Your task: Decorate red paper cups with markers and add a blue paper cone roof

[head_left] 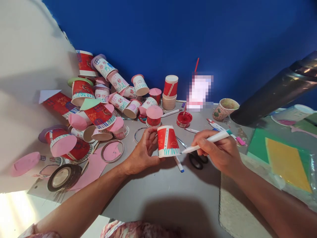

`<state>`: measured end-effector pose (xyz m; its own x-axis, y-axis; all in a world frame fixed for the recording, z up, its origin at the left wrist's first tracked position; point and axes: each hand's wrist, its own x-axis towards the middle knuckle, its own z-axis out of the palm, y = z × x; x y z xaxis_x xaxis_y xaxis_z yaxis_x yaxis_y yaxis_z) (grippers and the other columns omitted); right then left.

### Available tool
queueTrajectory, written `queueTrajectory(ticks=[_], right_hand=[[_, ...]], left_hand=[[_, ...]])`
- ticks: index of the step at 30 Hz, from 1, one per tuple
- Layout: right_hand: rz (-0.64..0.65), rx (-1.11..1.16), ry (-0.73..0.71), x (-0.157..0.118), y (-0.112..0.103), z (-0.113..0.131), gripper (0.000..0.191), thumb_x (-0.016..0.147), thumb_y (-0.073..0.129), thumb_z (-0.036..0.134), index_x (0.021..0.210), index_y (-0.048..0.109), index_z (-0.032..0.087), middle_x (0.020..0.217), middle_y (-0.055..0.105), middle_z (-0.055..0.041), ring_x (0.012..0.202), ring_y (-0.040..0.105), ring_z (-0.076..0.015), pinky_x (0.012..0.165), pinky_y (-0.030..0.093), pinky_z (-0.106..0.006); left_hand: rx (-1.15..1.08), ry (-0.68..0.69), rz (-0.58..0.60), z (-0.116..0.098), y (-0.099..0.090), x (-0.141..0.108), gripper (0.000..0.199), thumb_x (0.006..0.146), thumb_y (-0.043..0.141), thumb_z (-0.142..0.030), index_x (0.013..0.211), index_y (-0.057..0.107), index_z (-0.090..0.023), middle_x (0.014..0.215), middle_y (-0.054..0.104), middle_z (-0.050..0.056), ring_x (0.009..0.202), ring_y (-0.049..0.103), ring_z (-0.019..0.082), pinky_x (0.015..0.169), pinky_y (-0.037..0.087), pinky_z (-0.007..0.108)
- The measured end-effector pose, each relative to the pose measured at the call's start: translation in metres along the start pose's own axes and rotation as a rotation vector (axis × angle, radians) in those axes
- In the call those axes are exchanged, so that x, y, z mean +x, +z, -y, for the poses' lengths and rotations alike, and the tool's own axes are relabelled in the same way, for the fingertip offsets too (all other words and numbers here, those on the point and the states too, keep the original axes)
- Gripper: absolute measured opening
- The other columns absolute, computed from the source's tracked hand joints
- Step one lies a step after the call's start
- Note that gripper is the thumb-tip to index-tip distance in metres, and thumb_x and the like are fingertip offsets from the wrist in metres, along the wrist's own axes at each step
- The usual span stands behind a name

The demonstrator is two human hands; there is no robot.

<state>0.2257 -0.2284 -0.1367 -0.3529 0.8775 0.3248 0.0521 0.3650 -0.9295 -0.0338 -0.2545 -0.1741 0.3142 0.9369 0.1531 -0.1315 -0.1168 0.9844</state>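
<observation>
My left hand (pixel 146 150) is closed around the left side and base of a red and white paper cup (pixel 168 140), held upside down just above the table. Green zigzag strokes run along the cup's white rim. In my right hand (pixel 218 148) is a white marker pen (pixel 206 140) with a green end, its tip at the right end of those strokes. Below the cup lie a marker with a blue end (pixel 179 164) and black-handled scissors (pixel 197 162), partly covered by my right hand.
Decorated paper cups (pixel 99 114) with paper tops pile up at the left. Behind stand stacked cups (pixel 169 101) and a red jar (pixel 184 119). Black tape (pixel 63 177), pink paper (pixel 90 168), several markers (pixel 218 125), a black cylinder (pixel 267 92) and a yellow sheet (pixel 287 162) surround my hands.
</observation>
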Motion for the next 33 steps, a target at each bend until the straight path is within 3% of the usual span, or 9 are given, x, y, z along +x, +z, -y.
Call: queueTrajectory(ticks=[5,15,21,24,28,30,33], right_hand=[[-0.071,0.000,-0.072,-0.003,0.004,0.003,0.025,0.103,0.064,0.042,0.089,0.077,0.025,0.066,0.067,0.0012,0.055,0.056,-0.0109,0.049,0.042,-0.022],[0.072,-0.124,-0.106,-0.007,0.007,0.006,0.030,0.104,0.061,0.039,0.086,0.076,0.020,0.063,0.064,-0.0010,0.053,0.055,-0.0132,0.047,0.041,-0.027],[0.041,-0.116,-0.180,-0.006,0.012,0.010,0.018,0.101,0.065,0.034,0.095,0.078,0.022,0.070,0.069,-0.0021,0.055,0.058,-0.0139,0.048,0.042,-0.027],[0.097,-0.118,-0.231,-0.004,0.016,0.014,0.013,0.099,0.066,0.027,0.096,0.077,0.021,0.070,0.070,-0.0012,0.052,0.056,-0.0120,0.049,0.043,-0.026],[0.198,-0.134,-0.187,-0.006,0.018,0.015,0.022,0.101,0.063,0.028,0.086,0.075,0.019,0.065,0.068,-0.0001,0.050,0.055,-0.0101,0.046,0.042,-0.023],[0.165,-0.108,-0.163,-0.009,0.017,0.011,0.021,0.102,0.062,0.030,0.089,0.076,0.020,0.068,0.070,-0.0006,0.050,0.056,-0.0105,0.046,0.042,-0.023],[0.055,-0.091,-0.163,-0.012,0.015,0.004,0.016,0.104,0.061,0.031,0.109,0.075,0.023,0.075,0.074,-0.0004,0.052,0.057,-0.0109,0.048,0.046,-0.023]], left_hand=[[0.084,0.015,-0.012,0.001,0.001,-0.002,0.078,0.074,0.091,-0.020,0.134,0.042,-0.030,0.148,0.056,0.012,0.143,0.055,0.029,0.122,0.043,0.046],[0.110,-0.003,0.011,-0.003,0.003,-0.003,0.076,0.074,0.088,-0.021,0.133,0.041,-0.027,0.144,0.056,0.012,0.143,0.054,0.032,0.121,0.044,0.048],[0.239,0.034,-0.023,-0.008,0.006,-0.003,0.079,0.070,0.088,-0.022,0.134,0.042,-0.026,0.141,0.055,0.013,0.139,0.057,0.034,0.122,0.044,0.053],[0.283,0.053,-0.018,-0.010,0.007,-0.004,0.079,0.070,0.088,-0.022,0.135,0.043,-0.025,0.140,0.055,0.013,0.139,0.056,0.034,0.122,0.044,0.055],[0.313,0.036,-0.019,-0.012,0.009,-0.005,0.079,0.070,0.089,-0.022,0.136,0.045,-0.024,0.143,0.055,0.014,0.140,0.056,0.036,0.122,0.043,0.058],[0.302,0.024,-0.020,-0.013,0.010,-0.005,0.081,0.069,0.090,-0.022,0.136,0.045,-0.024,0.143,0.056,0.014,0.140,0.056,0.037,0.122,0.043,0.059],[0.272,0.032,-0.009,-0.013,0.010,-0.003,0.080,0.070,0.088,-0.021,0.136,0.044,-0.024,0.145,0.056,0.015,0.142,0.055,0.037,0.123,0.042,0.059]])
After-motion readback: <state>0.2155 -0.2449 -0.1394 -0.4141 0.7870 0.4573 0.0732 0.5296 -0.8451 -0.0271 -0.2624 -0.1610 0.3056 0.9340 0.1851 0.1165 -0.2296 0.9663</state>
